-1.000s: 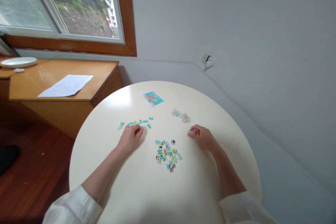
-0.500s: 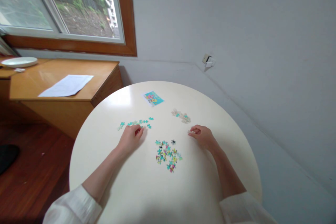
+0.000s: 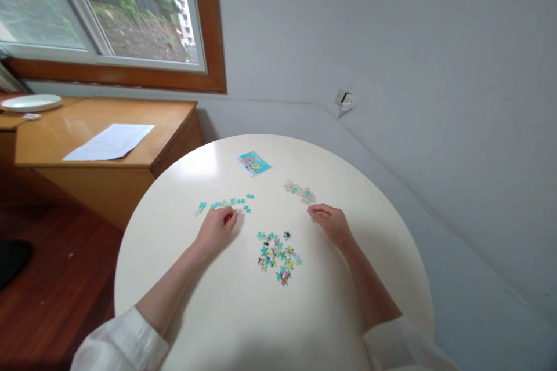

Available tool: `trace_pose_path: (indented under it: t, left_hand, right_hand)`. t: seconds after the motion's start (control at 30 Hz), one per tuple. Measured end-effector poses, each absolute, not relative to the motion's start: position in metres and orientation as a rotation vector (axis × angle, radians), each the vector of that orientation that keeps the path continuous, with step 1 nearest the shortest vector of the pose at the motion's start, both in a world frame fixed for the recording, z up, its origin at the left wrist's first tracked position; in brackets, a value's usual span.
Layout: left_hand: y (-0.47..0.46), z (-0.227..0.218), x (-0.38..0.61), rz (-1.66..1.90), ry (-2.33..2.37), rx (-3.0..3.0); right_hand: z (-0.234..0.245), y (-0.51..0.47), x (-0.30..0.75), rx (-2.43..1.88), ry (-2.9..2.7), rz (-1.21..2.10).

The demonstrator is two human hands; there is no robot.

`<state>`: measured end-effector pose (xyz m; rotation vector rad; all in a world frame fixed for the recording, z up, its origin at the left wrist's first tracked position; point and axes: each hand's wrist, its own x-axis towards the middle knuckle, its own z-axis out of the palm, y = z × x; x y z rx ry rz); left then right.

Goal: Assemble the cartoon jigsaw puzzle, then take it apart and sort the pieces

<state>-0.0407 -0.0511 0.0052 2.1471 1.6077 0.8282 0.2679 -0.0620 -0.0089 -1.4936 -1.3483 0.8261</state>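
Note:
My left hand (image 3: 217, 227) rests on the table with its fingers curled, beside a loose row of teal puzzle pieces (image 3: 241, 201). What lies inside those fingers, if anything, is hidden. With fingertips pinched together, my right hand (image 3: 332, 224) is just below a pile of mostly grey, face-down puzzle pieces (image 3: 308, 197). A pale puzzle piece shows only slightly at its fingertips. Between and nearer than both hands lies a cluster of colourful puzzle pieces (image 3: 278, 259), with a black-and-white piece (image 3: 287, 235) at its upper right.
A teal picture card (image 3: 255, 163) lies towards the far side of the round white table (image 3: 261, 324). To the left stands a wooden desk (image 3: 174, 119) bearing a paper sheet (image 3: 108, 142) and a white plate (image 3: 32, 103). The wall has a socket with a plug (image 3: 346, 99).
My right hand has shifted slightly left and up, closer to the grey pile, and the pale piece in its fingers shows less. My left hand and the puzzle groups stay put.

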Motion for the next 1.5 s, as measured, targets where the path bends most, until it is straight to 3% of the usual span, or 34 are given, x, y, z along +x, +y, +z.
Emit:
trace_pose_path:
  t: [0.3, 1.5]
  left_hand:
    - [-0.052, 0.008, -0.039, 0.829, 1.605, 2.121]
    - [-0.051, 0.003, -0.040, 0.791, 1.577, 2.166]
  right_hand:
    - [-0.016, -0.057, 0.266, -1.385, -1.468, 0.691]
    - [-0.013, -0.060, 0.252, -1.368, -1.296, 0.880]
